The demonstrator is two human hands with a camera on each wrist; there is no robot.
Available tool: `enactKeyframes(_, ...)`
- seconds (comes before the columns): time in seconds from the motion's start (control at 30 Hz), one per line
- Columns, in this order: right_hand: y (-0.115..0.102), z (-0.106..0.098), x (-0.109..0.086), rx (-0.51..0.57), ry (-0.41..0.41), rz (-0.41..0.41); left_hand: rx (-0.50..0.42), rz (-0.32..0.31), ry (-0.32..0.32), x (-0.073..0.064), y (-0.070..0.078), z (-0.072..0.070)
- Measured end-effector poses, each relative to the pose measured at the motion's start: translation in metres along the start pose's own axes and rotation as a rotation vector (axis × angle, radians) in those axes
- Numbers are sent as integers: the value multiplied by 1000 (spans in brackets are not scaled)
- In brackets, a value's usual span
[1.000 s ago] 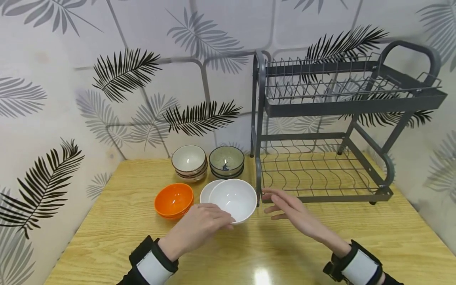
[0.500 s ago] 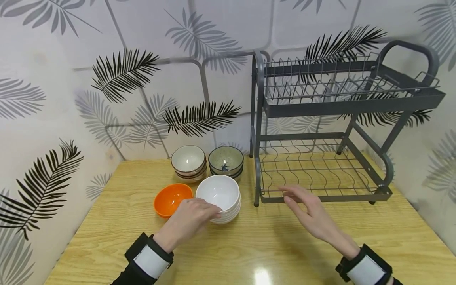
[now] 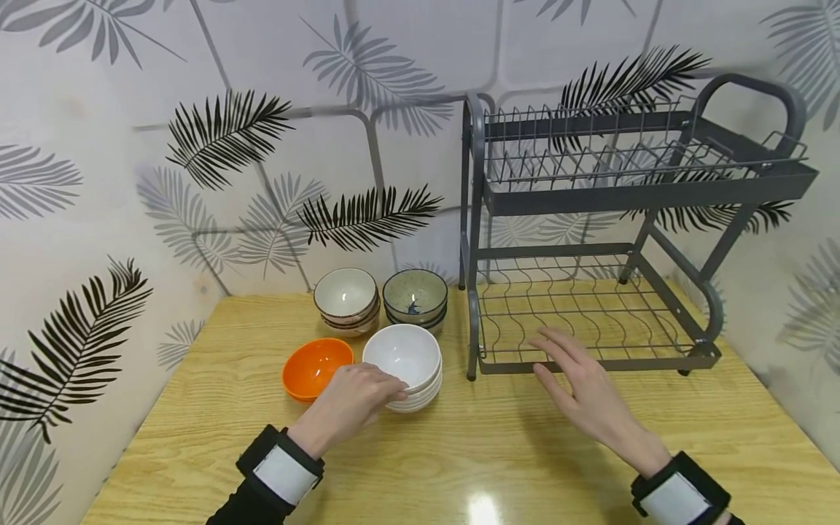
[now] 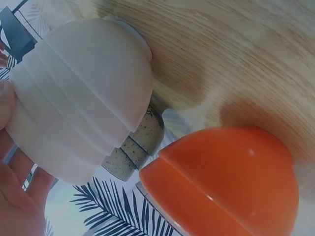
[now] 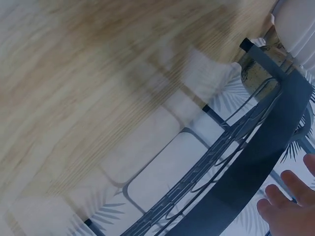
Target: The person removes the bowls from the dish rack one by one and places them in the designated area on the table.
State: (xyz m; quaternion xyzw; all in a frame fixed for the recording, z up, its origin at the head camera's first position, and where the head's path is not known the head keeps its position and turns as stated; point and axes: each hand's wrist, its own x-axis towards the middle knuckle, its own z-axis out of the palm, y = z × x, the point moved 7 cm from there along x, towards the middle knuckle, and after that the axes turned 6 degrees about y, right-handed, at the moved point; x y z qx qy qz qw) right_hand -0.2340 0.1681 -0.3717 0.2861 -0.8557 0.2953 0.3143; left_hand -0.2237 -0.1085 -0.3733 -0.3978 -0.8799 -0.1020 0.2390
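Note:
My left hand (image 3: 354, 402) pinches the near rim of the top white bowl (image 3: 402, 353). That bowl sits at the top of a stack of several white bowls (image 4: 88, 88), whose stepped sides show in the left wrist view, with thumb and fingers at the rim. Just left of this hand are nested orange bowls (image 3: 316, 368). My right hand (image 3: 593, 399) hovers over the table before the dish rack (image 3: 604, 366), its fingers extended and holding nothing. In the right wrist view its fingertips (image 5: 290, 184) appear beside the rack's dark bar.
Behind the white stack stand a stack of white bowls with brown rims (image 3: 346, 293) and a stack of speckled green bowls (image 3: 416, 295). The grey two-tier rack has wire shelves and fills the right rear of the wooden table (image 3: 420, 474), against a leaf-patterned wall (image 3: 275, 65).
My left hand has moved left with the white bowl, which now sits nested on the white stack. The right hand has drawn away to the right, along the rack's front.

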Motion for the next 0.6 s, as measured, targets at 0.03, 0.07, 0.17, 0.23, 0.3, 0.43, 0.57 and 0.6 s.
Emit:
enactKeyframes(0.03,1,0,0,-11,-1,2,-1,-3,-5,0,0,1)
enactKeyframes(0.07,3,0,-1,-21,-1,5,0,-6,-11,0,-1,1)
enactKeyframes(0.17,8,0,-2,-43,-7,21,8,-12,-29,1,-2,4)
enactKeyframes(0.23,11,-1,-3,-57,-13,31,13,-14,-35,0,-2,4)
enactKeyframes(0.3,14,-2,-4,-71,-19,39,10,-15,-39,-1,-3,4)
enactKeyframes(0.43,20,-6,-5,-120,-32,43,-4,-16,-41,-5,-5,3)
enactKeyframes(0.57,29,-11,-6,-186,-59,57,23,-83,-43,-11,-12,-1)
enactKeyframes(0.6,32,-13,-7,-203,-65,61,42,-113,-42,-13,-16,-3)
